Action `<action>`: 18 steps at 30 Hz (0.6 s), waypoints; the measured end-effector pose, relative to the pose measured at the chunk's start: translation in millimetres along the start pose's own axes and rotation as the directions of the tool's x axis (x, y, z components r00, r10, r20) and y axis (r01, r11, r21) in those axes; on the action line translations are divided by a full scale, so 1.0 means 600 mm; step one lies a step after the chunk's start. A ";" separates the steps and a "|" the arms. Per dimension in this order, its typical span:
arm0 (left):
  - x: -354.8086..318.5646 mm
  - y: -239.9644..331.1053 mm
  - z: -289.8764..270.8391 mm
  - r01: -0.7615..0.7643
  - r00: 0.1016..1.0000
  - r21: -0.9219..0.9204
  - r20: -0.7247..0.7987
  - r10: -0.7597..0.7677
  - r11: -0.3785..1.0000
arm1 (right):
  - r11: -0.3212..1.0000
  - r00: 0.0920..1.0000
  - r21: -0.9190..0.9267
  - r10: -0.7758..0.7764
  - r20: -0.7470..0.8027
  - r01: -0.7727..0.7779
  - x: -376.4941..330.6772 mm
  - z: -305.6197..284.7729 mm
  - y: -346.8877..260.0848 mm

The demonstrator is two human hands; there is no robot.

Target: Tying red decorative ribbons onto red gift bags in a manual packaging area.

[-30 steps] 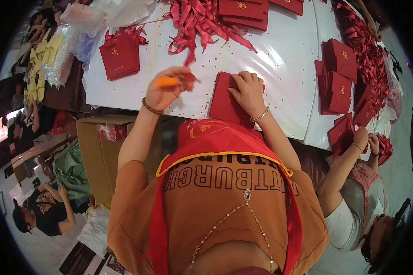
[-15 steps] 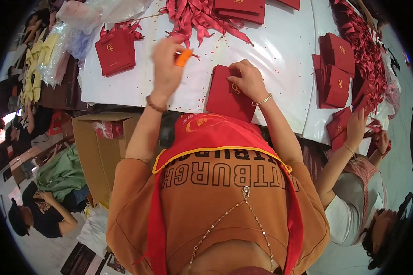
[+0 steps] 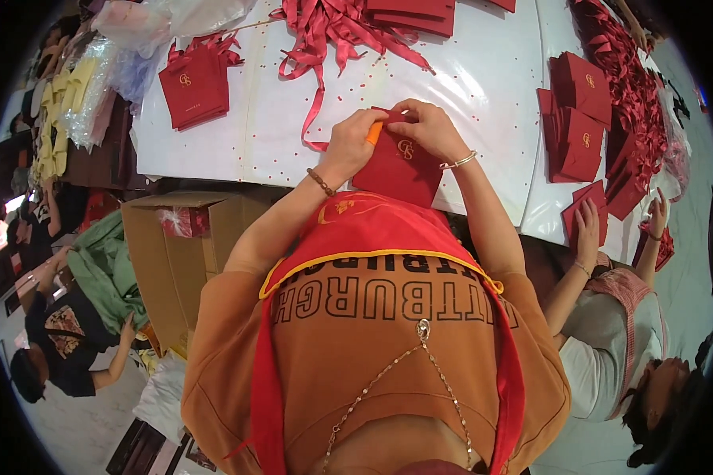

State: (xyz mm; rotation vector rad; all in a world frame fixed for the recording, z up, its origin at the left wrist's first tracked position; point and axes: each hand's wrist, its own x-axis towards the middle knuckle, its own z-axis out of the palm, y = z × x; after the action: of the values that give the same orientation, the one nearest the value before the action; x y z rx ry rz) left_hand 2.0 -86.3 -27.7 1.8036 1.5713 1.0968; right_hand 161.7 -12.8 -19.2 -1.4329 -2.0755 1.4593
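A dark red paper bag point(image 3: 408, 170) with a gold emblem lies flat on the white table in front of me. My left hand point(image 3: 355, 144) is closed at the bag's upper left edge, around a small orange tool point(image 3: 374, 133) whose far end is hidden. A red ribbon point(image 3: 314, 119) runs from the ribbon pile down to this hand; whether the fingers grip it is hidden. My right hand point(image 3: 428, 131) pinches the bag's top edge, its fingertips close to the left ones.
A loose ribbon pile point(image 3: 325, 32) and stacked red bags point(image 3: 412, 17) lie beyond my hands. Bags with ribbons point(image 3: 194, 91) sit to the left. More bag stacks point(image 3: 582, 142) stand right, near a co-worker's hand point(image 3: 586, 233). An opened cardboard box point(image 3: 162, 277) is below the table's left edge.
My left hand has come right and down to the bag with the orange tool, and a ribbon now trails to it. My right hand stays at the bag's top. The co-worker's hands have spread apart.
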 end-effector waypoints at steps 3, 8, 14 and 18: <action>-0.002 0.002 0.003 0.103 0.994 -0.083 -0.037 -0.106 0.991 | 0.999 0.999 0.027 -0.032 0.020 0.031 0.002 0.006 0.000; -0.003 -0.004 0.009 0.087 0.996 -0.019 -0.002 -0.087 0.996 | 0.968 0.991 -0.225 -0.123 -0.045 0.110 -0.008 0.017 -0.017; 0.001 -0.014 -0.003 0.071 0.990 -0.030 0.126 -0.066 0.997 | 0.969 0.985 -0.189 -0.168 -0.026 0.160 -0.003 0.015 0.001; 0.005 -0.013 -0.014 0.244 0.962 -0.084 0.149 -0.230 0.966 | 0.978 0.986 -0.128 -0.167 -0.008 0.165 -0.003 -0.003 -0.003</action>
State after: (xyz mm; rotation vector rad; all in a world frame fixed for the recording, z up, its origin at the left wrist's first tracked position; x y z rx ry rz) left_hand -9.4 -82.9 -28.7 1.5430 1.5721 0.9031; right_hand 163.0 -13.0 -16.3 -1.2744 -2.2513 1.2660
